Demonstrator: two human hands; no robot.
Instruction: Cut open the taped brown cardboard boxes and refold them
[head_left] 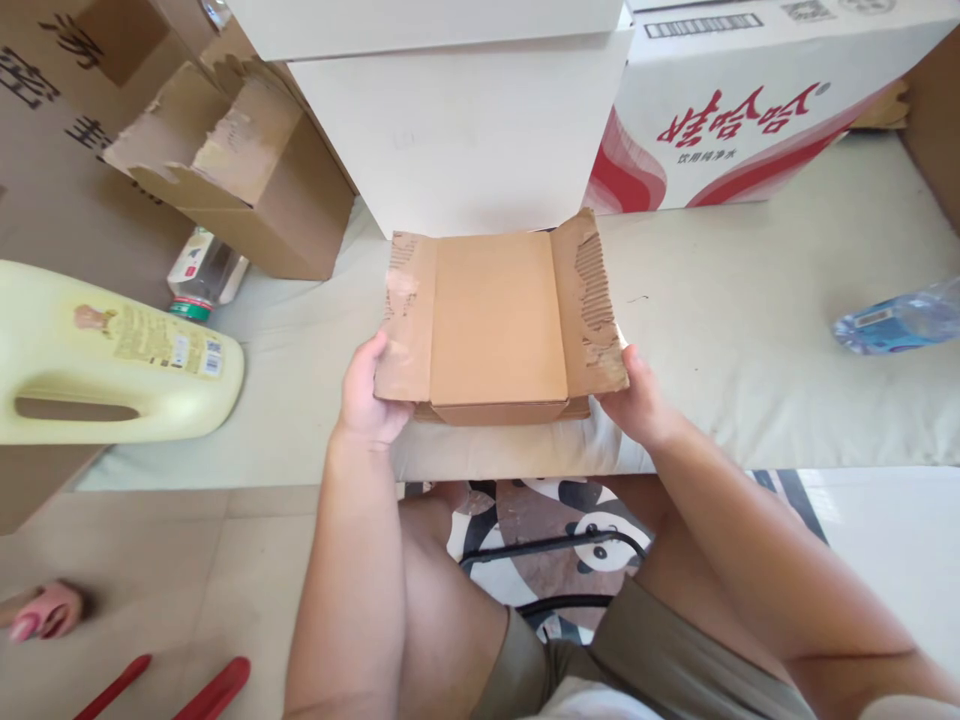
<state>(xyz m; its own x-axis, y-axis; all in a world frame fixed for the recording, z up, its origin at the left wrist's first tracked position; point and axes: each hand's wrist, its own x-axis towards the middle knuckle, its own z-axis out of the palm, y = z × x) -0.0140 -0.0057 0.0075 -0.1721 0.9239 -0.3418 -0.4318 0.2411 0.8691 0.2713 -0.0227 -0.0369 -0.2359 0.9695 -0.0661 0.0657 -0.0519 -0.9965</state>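
Note:
A small brown cardboard box [499,318] is held in front of me by both hands, its two torn side flaps spread outward. My left hand [369,395] grips the left flap, with the thumb on top and the other fingers hidden beneath. On the other side my right hand [636,398] pinches the right flap near its lower corner, its fingers mostly underneath. Ragged, corrugated patches show on both flaps. Directly behind the box stands a large white carton [472,140].
A printed white-and-red carton [750,120] stands at the back right, and a clear plastic bottle [900,318] lies below it. Leftward are a torn-topped brown carton [292,190], a small bottle [206,270] and a big pale-yellow jug [150,370]. The cloth-covered surface's [262,465] front edge lies above my knees.

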